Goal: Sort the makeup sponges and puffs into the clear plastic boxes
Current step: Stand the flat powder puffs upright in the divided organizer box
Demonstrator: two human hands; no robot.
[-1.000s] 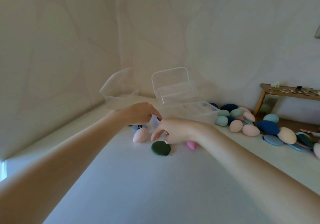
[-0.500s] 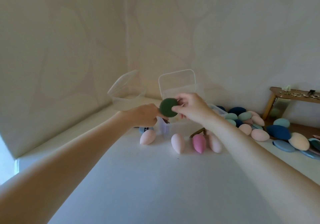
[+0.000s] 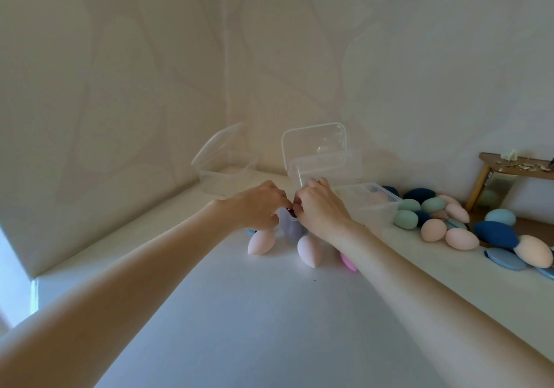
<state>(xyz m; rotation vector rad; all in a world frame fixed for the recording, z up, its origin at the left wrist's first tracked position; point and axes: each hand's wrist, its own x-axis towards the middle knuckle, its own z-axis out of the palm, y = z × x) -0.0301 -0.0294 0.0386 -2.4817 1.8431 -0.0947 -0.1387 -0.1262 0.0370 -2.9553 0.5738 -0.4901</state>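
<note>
Soft, dim daylight enters from the lower left, tinting the table (image 3: 269, 327) bluish there. Shadows are faint. Wide-angle distortion bends the walls (image 3: 120, 72) and stretches both forearms; details look slightly soft.

Green puff gone; right hand (image 3: 319, 207) lower.

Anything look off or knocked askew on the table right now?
Nothing is spilled or damaged. The sponges on the right lie loose, still unsorted, and three more sit by the hands. The far clear box has its lid tipped open against the wall, which looks deliberate.
</note>
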